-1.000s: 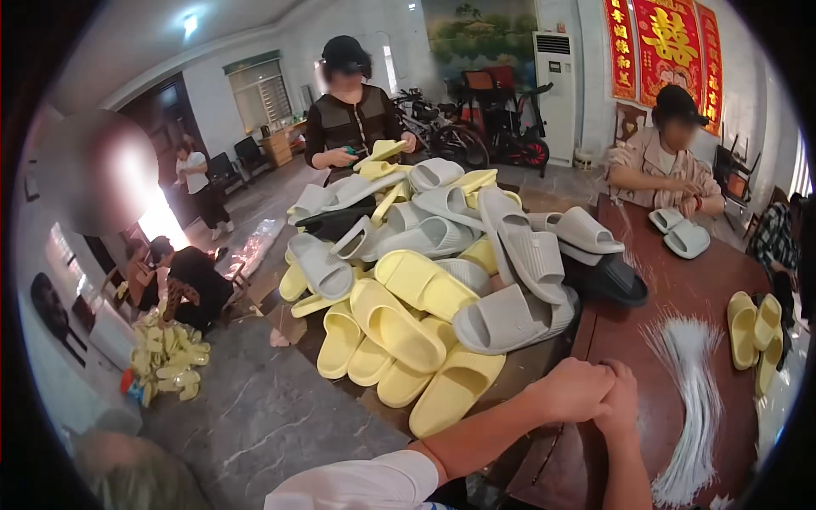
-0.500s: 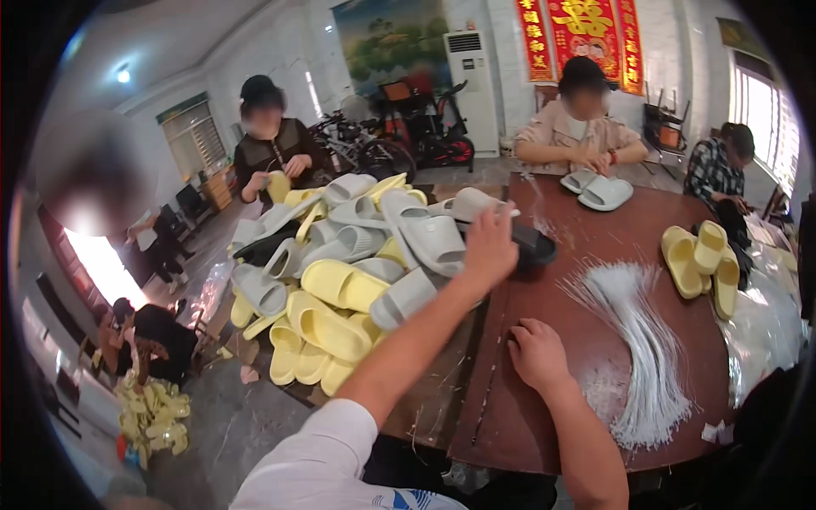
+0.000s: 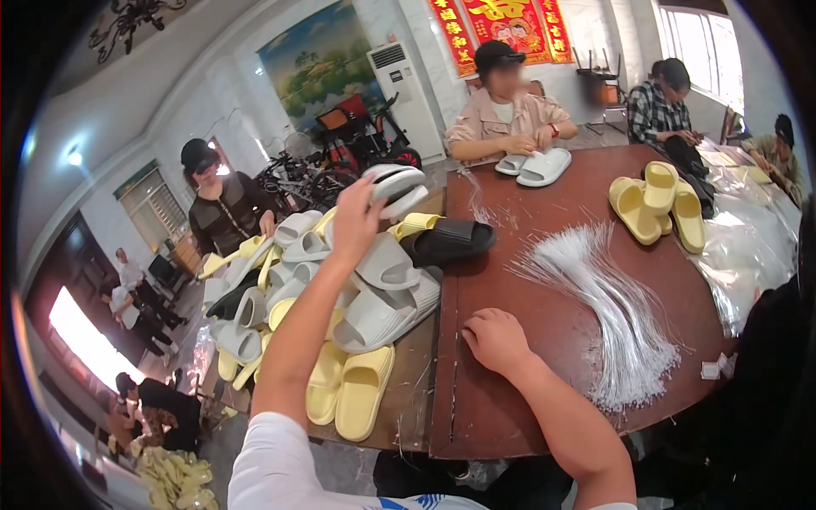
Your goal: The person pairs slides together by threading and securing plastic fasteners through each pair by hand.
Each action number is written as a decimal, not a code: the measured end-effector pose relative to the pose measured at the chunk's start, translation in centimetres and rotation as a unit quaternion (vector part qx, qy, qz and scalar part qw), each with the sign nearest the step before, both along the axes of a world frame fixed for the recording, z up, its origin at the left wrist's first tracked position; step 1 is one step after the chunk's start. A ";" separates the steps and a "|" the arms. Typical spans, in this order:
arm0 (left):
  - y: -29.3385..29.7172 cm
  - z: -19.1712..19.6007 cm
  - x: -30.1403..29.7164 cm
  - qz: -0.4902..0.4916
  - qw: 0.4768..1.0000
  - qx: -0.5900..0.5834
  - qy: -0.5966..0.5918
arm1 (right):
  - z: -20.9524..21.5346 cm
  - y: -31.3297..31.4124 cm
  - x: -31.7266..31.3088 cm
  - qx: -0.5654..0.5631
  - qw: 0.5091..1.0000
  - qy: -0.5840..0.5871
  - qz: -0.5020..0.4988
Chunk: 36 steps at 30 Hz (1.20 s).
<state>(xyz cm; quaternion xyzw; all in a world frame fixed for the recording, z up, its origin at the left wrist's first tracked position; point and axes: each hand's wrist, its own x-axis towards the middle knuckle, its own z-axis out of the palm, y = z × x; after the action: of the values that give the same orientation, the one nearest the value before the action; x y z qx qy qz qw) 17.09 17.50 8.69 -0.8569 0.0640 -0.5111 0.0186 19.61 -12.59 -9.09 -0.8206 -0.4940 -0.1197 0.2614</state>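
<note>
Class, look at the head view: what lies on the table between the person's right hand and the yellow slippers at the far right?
A fanned bundle of thin white plastic ties lies between the right hand and the yellow slippers.

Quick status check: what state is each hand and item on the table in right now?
Left hand: raised, gripping grey slippers.
Right hand: empty, resting on table.
Slipper pile: heaped, unsorted.
White ties: loose, fanned out.
Yellow slippers: stacked together.

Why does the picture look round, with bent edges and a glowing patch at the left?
Head view: a fisheye lens bows the red-brown table edge and blackens the corners; a doorway at lower left is overexposed; the left hand lifting grey slippers looks slightly soft.
</note>
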 end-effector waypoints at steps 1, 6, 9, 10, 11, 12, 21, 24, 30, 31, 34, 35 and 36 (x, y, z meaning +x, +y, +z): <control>-1.5 0.8 -2.0 -0.032 0.999 0.006 0.003 | 1.2 -0.1 0.1 0.061 0.986 0.150 0.031; -7.0 -3.2 -12.2 -0.126 0.986 0.079 0.077 | 5.4 -0.4 0.7 0.402 0.516 0.736 0.174; -10.3 -8.2 -15.2 -0.225 0.962 0.001 0.155 | 5.7 -1.5 0.9 0.424 0.442 0.748 0.255; -11.6 -8.7 -15.9 -0.229 0.958 -0.004 0.170 | 5.5 -1.6 0.9 0.434 0.402 0.751 0.294; -12.9 -9.2 -16.4 -0.235 0.954 -0.008 0.184 | 5.6 -1.9 0.9 0.433 0.404 0.752 0.289; -14.4 -10.6 -16.5 -0.235 0.955 -0.012 0.183 | 5.5 -1.8 1.0 0.435 0.416 0.747 0.280; -19.4 -15.5 -16.4 -0.341 0.470 -0.801 0.147 | 5.7 -0.8 -0.2 0.544 0.490 0.657 0.180; -18.6 -16.0 -16.4 -0.305 0.451 -0.829 0.124 | 6.6 -1.7 0.6 0.577 0.511 0.615 0.167; -14.3 -13.3 -19.4 -0.284 0.514 -0.807 -0.061 | 8.6 -7.6 5.8 0.664 0.608 0.434 0.035; -12.7 -12.7 -19.6 -0.281 0.516 -0.807 -0.058 | 8.4 -8.3 6.4 0.632 0.674 0.382 -0.027; -9.8 -11.6 -18.7 -0.226 0.539 -0.811 0.042 | 9.1 -10.4 6.4 0.406 0.789 0.461 -0.018; -10.0 -11.5 -17.4 -0.147 0.591 -0.790 0.074 | 9.2 -10.5 6.3 0.280 0.830 0.483 -0.011; -10.2 -11.6 -16.1 -0.068 0.636 -0.762 0.105 | 8.5 -10.0 6.2 0.276 0.830 0.484 -0.008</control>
<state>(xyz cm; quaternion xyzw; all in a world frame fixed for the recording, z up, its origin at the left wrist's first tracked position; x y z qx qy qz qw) 0.96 7.33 -2.93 -0.6083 -0.2880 -0.2852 -0.6824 25.81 -22.61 -0.60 -0.6713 -0.2440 0.1592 0.6815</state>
